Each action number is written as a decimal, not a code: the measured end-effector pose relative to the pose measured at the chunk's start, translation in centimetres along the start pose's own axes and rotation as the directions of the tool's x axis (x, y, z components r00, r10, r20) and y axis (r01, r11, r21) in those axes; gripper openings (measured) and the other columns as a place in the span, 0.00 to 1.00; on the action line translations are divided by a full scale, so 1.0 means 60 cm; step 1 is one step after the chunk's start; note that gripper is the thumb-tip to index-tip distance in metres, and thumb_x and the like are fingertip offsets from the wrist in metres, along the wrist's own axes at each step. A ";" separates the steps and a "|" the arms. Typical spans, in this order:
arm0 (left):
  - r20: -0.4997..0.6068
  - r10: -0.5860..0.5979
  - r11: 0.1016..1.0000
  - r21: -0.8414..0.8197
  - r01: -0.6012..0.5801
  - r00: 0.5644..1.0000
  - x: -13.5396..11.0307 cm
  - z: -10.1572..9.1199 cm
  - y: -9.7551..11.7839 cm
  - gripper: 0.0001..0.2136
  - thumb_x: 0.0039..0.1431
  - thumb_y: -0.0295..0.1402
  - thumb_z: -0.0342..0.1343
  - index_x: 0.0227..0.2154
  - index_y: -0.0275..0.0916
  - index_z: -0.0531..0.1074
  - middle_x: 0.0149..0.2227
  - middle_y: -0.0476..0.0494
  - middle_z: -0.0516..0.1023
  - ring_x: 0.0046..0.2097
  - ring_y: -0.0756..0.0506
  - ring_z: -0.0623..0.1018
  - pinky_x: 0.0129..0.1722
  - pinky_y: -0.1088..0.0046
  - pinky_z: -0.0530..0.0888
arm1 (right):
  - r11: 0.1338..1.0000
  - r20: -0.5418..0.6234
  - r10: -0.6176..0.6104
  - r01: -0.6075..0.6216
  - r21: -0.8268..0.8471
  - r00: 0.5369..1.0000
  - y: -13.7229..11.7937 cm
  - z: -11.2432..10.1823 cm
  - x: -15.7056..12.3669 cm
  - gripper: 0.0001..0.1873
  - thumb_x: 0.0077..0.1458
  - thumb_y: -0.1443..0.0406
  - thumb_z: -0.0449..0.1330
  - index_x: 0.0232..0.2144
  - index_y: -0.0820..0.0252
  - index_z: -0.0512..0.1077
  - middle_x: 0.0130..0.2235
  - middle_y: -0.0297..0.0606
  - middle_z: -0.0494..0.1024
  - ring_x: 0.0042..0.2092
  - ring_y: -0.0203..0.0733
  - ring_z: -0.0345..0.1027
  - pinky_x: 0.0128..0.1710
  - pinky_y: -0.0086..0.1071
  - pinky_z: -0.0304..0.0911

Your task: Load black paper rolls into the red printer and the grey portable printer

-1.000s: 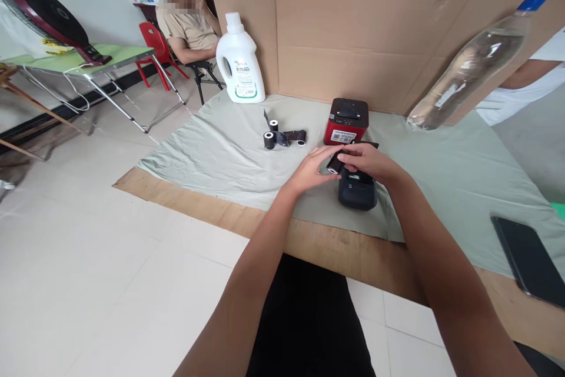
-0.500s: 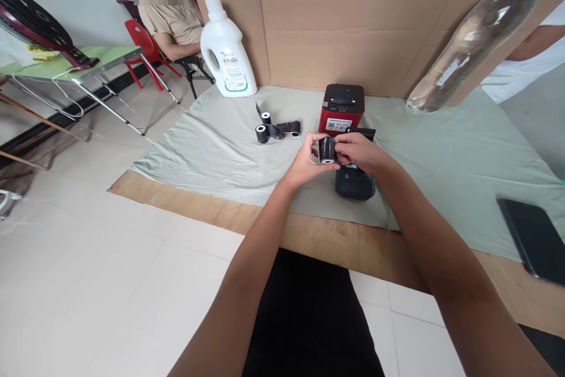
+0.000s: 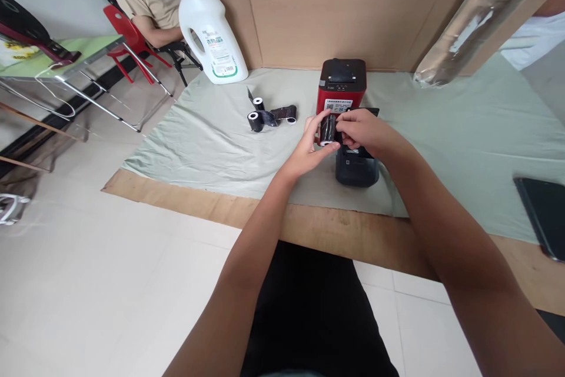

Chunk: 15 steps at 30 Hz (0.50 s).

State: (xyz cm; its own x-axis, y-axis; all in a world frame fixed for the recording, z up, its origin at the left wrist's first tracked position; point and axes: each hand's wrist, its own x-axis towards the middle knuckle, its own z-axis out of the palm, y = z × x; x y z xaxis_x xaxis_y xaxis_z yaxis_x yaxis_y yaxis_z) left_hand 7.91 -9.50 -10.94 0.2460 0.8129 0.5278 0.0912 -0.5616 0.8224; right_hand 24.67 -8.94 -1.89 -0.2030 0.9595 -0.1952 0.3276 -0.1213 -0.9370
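Observation:
My left hand (image 3: 311, 144) holds a small paper roll (image 3: 328, 130) with a shiny black outer layer and a pale end, its fingers and thumb curved around it. Against the roll's right side, my right hand (image 3: 364, 130) has its fingers pinched together at the edge. Just below and behind my hands stands a black printer (image 3: 357, 171) with its lid raised, partly hidden by my right hand. A red and black printer (image 3: 342, 86) with a white label sits right behind it. Further left on the cloth lie several dark rolls (image 3: 255, 122), one with a strip unrolled.
A white detergent bottle (image 3: 214, 42) stands at the back left, before a cardboard panel (image 3: 331, 18). A plastic-wrapped bundle (image 3: 463, 24) leans at the right. A phone (image 3: 542, 212) lies near the right front edge. One person (image 3: 145, 6) sits beyond the bottle; another's arm shows far right.
My view has shifted, so the table things sit higher in the picture. Both hands stay at the paper roll, with only slight finger movement.

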 end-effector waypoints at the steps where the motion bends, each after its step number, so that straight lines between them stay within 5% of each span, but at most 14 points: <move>1: -0.006 -0.014 1.000 0.011 0.014 1.000 0.001 -0.003 0.001 0.37 0.56 0.60 0.65 0.65 0.52 0.67 0.55 0.40 0.68 0.55 0.39 0.75 0.53 0.62 0.75 | 1.000 0.000 0.000 0.000 -0.022 1.000 0.001 -0.003 0.001 0.14 0.56 0.74 0.60 0.22 0.58 0.65 0.18 0.30 0.61 0.19 0.30 0.52 0.17 0.27 0.45; 8: -0.049 0.033 0.993 0.112 -0.027 0.998 0.006 -0.017 0.007 0.34 0.51 0.58 0.70 0.59 0.50 0.74 0.46 0.42 0.70 0.42 0.43 0.74 0.45 0.65 0.74 | 0.954 -0.011 -0.093 0.086 -0.286 0.996 0.011 -0.024 0.010 0.16 0.56 0.72 0.65 0.20 0.56 0.66 0.19 0.33 0.63 0.22 0.35 0.57 0.24 0.33 0.55; 15: 0.041 0.095 0.955 0.277 -0.103 0.995 0.004 -0.020 -0.002 0.32 0.57 0.51 0.69 0.62 0.47 0.70 0.56 0.40 0.72 0.49 0.42 0.76 0.48 0.67 0.75 | 0.913 -0.034 -0.197 0.171 -0.369 0.980 0.015 -0.016 0.008 0.11 0.54 0.72 0.62 0.23 0.57 0.69 0.25 0.35 0.73 0.26 0.38 0.66 0.28 0.34 0.61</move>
State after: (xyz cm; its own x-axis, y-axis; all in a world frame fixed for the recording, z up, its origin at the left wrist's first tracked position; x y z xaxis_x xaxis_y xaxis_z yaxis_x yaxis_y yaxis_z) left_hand 6.82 -9.06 -10.69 0.2934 0.7490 0.5941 0.3296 -0.6626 0.6725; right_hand 25.74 -8.35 -2.56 -0.2317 0.9728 0.0032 0.6054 0.1468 -0.7822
